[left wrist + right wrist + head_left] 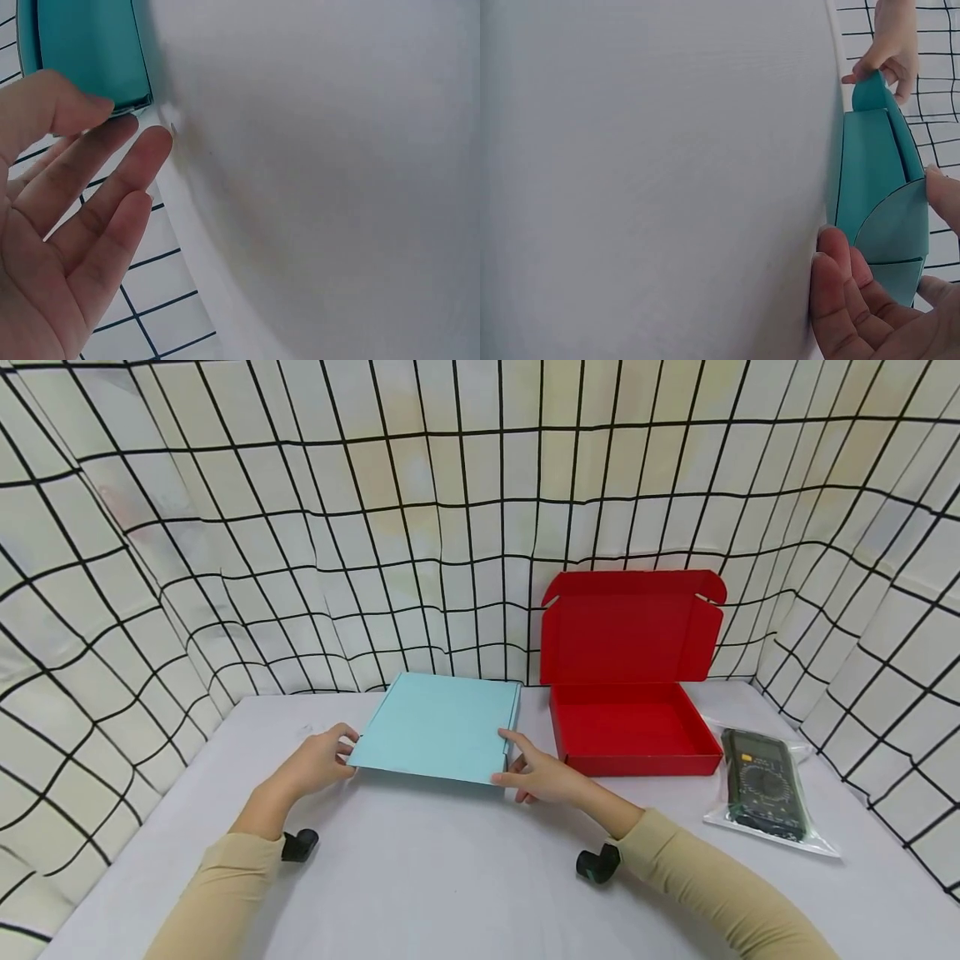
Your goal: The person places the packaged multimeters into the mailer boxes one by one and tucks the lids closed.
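A light blue cardboard box (438, 722) lies at the back middle of the white table, its lid slightly raised along the near side. My left hand (311, 764) pinches the lid's near left corner between thumb and fingers; the other fingers spread below it in the left wrist view. At the near right corner, my right hand (547, 775) holds the lid, thumb at the front edge and index finger along the right side. A rounded side flap (900, 214) shows beside the right fingers in the right wrist view. The box's inside is hidden.
To the right stands an open red cardboard box (637, 722), its lid upright at the back. Beside it lies a black multimeter (765, 781) in a clear plastic bag. White cloth with a black grid surrounds the table (442, 877) at the back and sides.
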{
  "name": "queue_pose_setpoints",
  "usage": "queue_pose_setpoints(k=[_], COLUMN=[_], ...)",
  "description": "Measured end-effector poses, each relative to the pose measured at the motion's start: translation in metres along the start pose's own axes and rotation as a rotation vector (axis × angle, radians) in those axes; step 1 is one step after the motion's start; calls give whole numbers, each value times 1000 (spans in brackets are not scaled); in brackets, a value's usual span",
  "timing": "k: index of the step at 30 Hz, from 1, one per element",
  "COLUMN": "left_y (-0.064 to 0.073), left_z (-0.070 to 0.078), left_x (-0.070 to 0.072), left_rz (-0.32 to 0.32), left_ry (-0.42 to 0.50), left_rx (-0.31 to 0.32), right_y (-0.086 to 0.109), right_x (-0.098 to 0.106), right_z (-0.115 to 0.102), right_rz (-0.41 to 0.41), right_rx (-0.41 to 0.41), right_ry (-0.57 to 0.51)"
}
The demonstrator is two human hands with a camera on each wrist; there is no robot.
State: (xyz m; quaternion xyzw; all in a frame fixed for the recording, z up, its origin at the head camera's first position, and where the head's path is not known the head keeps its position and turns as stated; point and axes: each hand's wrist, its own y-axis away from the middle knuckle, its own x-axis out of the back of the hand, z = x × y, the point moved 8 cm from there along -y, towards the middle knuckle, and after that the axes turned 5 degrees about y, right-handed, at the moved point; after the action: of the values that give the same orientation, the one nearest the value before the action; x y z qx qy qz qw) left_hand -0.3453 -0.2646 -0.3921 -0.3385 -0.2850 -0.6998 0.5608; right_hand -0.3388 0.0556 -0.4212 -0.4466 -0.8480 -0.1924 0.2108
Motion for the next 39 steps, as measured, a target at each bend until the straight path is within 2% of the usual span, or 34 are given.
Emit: queue_pose_setpoints(k=[7,17,24,33,39], left_y=[-3,-6,-3,1,0], left_z=[1,4,0,2,2], left_x=[-3,-1,-2,1,1], left_rz=[7,-20,-42,-47,-114], left_ry=[-34,-43,0,28,120], left_rx=[8,14,41,16,17], right_y=[-1,-1,-1,-2,-2], right_x=[0,1,0,-2,0], right_z=[0,-1,0,-1,0], right_rz=[6,9,7,3,9], right_rx=[-8,-9,-10,-13,-14], right_ry=[3,4,11,24,27])
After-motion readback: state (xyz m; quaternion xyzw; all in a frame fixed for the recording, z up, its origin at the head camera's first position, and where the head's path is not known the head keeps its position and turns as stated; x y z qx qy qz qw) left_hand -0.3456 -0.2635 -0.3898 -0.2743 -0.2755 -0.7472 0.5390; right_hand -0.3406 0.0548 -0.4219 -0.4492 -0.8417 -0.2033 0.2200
